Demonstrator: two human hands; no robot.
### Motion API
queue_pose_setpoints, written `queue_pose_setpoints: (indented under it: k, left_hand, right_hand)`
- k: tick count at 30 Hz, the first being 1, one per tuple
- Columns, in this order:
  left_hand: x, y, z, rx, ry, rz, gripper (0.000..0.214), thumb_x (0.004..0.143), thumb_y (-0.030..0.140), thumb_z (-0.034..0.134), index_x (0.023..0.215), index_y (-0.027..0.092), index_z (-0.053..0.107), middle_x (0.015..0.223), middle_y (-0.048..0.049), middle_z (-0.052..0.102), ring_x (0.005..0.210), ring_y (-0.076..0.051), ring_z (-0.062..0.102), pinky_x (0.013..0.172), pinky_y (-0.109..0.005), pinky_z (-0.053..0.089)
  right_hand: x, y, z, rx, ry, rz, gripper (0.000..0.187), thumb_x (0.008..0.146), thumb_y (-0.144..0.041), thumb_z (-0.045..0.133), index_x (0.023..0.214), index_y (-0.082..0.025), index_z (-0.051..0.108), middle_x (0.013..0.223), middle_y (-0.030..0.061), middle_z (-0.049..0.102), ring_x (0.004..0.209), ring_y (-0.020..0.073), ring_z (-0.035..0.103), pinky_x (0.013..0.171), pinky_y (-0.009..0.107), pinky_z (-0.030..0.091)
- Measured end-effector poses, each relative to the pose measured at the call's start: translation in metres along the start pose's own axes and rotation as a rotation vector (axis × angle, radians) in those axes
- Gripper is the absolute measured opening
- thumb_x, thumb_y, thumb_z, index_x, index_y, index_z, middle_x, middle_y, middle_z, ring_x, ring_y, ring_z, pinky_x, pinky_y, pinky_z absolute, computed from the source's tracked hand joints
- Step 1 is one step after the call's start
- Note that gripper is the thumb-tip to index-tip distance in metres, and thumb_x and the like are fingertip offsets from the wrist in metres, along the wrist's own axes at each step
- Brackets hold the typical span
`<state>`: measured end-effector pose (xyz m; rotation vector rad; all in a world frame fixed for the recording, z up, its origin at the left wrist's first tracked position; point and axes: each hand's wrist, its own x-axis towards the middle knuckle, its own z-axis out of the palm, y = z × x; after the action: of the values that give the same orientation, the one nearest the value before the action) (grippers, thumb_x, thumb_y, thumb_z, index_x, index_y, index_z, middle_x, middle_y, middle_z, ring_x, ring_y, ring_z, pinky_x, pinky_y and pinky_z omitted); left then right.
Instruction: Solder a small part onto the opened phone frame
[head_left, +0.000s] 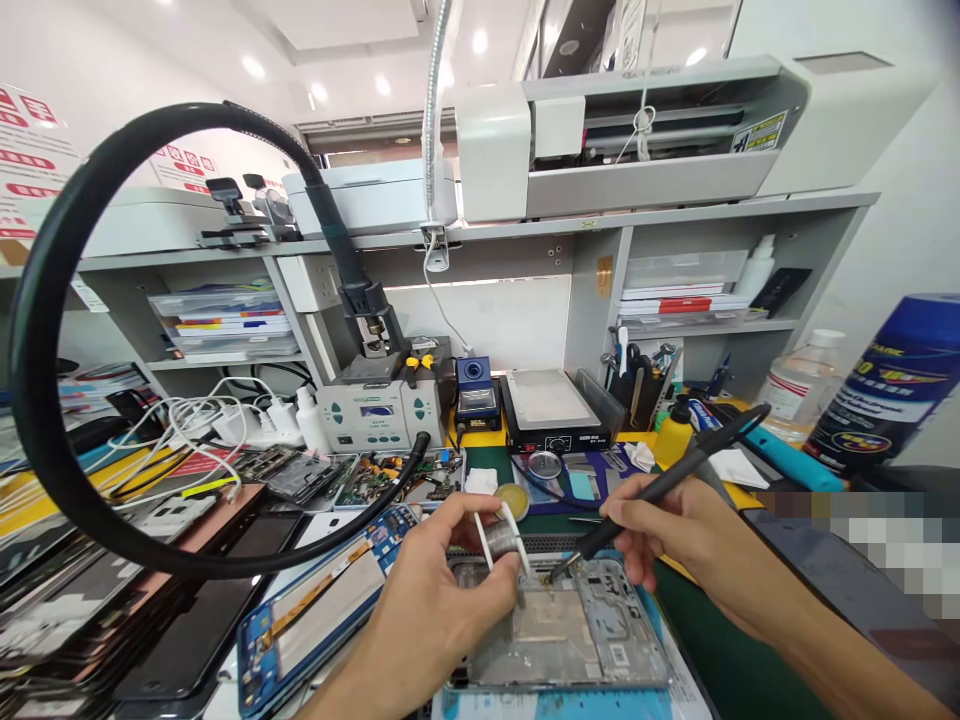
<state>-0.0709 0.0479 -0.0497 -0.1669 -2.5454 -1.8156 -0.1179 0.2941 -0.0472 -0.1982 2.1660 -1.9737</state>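
Note:
Between the thumb and fingers of my left hand [442, 590] is a white spool of solder wire [501, 540], held just above a grey metal phone frame [555, 625]. My right hand [667, 525] grips a black soldering iron [652, 490] like a pen. Its tip points down and left, at or very near small parts along the frame's upper edge; whether it touches is too small to tell. The frame lies flat on a light blue mat [600, 703]. To the left of my left hand rests a blue phone frame [315, 610] with an orange ribbon cable.
A thick black hose [45, 400] loops across the left side from the grey soldering station [382, 410]. Dark phones [217, 600] are piled at the left. Behind my hands stand a heating plate [551, 400] and a tool holder [645, 385]. A blue spray can [892, 380] stands at right.

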Motion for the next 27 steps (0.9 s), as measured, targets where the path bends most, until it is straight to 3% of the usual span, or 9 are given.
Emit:
queue_pose_setpoints:
  k: [10, 27]
  left_hand:
    - [-0.0004, 0.0007, 0.0007, 0.000, 0.013, 0.011, 0.032, 0.082, 0.031, 0.066, 0.112, 0.022, 0.062, 0.093, -0.0026, 0.070, 0.089, -0.021, 0.062, 0.079, -0.031, 0.045]
    - [0.0007, -0.0041, 0.0043, 0.033, 0.040, -0.018, 0.038, 0.078, 0.037, 0.064, 0.114, 0.023, 0.062, 0.097, -0.0043, 0.070, 0.091, -0.024, 0.062, 0.078, -0.033, 0.044]
  right_hand:
    - [0.0002, 0.0026, 0.0003, 0.001, -0.011, -0.016, 0.024, 0.089, -0.039, 0.072, 0.079, -0.018, 0.067, 0.058, -0.0018, 0.067, 0.049, 0.0164, 0.067, 0.046, 0.025, 0.051]
    - [0.0012, 0.0043, -0.0008, -0.007, -0.003, -0.016, 0.027, 0.088, -0.042, 0.073, 0.079, -0.018, 0.069, 0.057, -0.0022, 0.065, 0.049, 0.0172, 0.068, 0.044, 0.025, 0.051]
